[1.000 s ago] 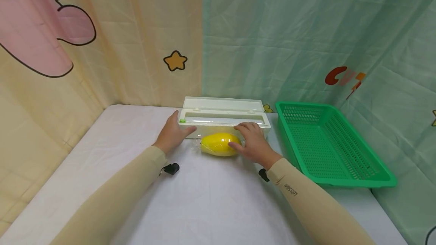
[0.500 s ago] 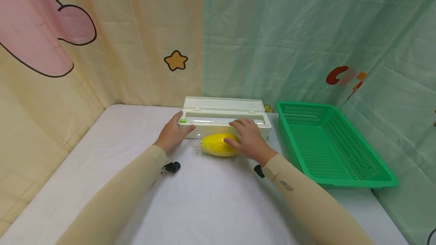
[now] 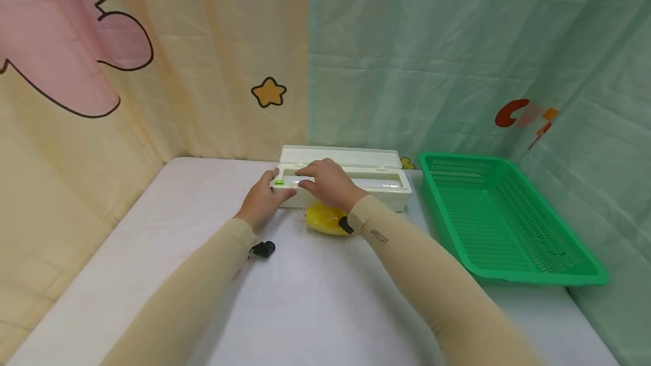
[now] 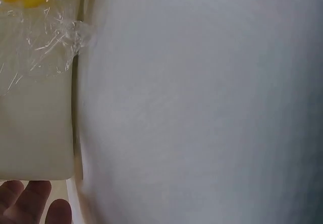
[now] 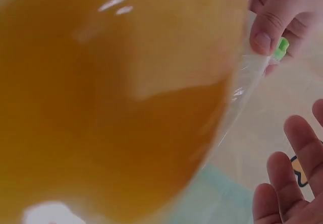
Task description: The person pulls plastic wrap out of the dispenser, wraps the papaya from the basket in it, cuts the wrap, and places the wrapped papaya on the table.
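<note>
A white cling film dispenser [image 3: 356,196] stands with its lid raised, and a green slide cutter [image 3: 280,182] sits at the left end of its front rail. My left hand [image 3: 259,203] grips that left end, its thumb on the front and its fingers [image 4: 25,204] round the end. Over the rail, to the right of the cutter, hovers my right hand [image 3: 331,182]. Its fingers [image 5: 298,183] are spread apart and hold nothing. A yellow, rounded, fruit-like thing [image 3: 321,218] lies before the dispenser under clear film [image 4: 45,47]; the right wrist partly hides it.
A green perforated plastic basket [image 3: 513,230] stands on the right of the white-covered table [image 3: 310,298]. Printed curtains [image 3: 356,55] hang close behind the table and along its sides.
My right hand has moved left from the yellow thing to over the dispenser's rail, near the left hand. The left hand keeps its grip. The head view has shifted slightly.
</note>
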The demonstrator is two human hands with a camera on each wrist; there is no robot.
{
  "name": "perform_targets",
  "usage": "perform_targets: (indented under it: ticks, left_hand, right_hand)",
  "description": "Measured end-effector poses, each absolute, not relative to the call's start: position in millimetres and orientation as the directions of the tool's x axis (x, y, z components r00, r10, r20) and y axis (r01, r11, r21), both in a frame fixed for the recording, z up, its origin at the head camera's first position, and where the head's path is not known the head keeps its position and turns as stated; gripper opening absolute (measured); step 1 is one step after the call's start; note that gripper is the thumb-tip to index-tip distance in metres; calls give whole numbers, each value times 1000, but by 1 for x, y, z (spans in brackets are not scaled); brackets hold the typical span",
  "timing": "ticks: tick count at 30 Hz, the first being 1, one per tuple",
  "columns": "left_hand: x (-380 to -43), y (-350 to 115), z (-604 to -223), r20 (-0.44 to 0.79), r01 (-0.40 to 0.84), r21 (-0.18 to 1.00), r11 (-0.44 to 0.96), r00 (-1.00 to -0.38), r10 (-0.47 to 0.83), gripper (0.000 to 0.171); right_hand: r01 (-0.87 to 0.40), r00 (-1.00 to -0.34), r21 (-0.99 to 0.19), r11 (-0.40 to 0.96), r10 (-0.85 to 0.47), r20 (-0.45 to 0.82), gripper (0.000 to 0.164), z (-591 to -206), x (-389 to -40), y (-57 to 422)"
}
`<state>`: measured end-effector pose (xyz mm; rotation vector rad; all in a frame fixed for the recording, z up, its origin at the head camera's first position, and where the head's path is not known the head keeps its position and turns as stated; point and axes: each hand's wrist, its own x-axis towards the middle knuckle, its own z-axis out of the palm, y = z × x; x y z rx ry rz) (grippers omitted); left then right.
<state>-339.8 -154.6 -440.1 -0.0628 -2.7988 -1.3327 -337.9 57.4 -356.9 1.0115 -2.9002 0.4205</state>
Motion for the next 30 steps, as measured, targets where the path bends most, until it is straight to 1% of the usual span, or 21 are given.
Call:
perform_targets:
  ticks: [5, 11, 16, 22, 25, 30]
  left_hand:
    - [-339, -155, -439, 45, 51, 789, 612, -999, 26, 89]
    - [-334, -153, -435, 21, 44, 806, 591, -999, 46, 88]
    - [-332, -154, -433, 16, 41, 798, 601, -999, 47, 80]
    - [-332, -155, -431, 42, 63, 781, 622, -998, 47, 73]
    - [-331, -155, -430, 39, 57, 782, 620, -998, 42, 74]
    - [-332, -157, -430, 26, 39, 786, 617, -999, 30, 84]
  right_hand:
    - [-582, -798, -260, 770, -603, 0, 37, -346, -351, 28]
    - [-563, -800, -255, 786, -596, -68, 34, -349, -363, 11]
    - [-572, -790, -272, 774, -609, -71, 27, -355, -370, 4]
    - [-602, -785, -211, 770, -620, -23, 19, -357, -372, -4]
    - [-600, -787, -203, 774, -616, -24, 20, -357, -372, -5]
    - [-564, -801, -253, 786, -596, -67, 25, -355, -372, -2]
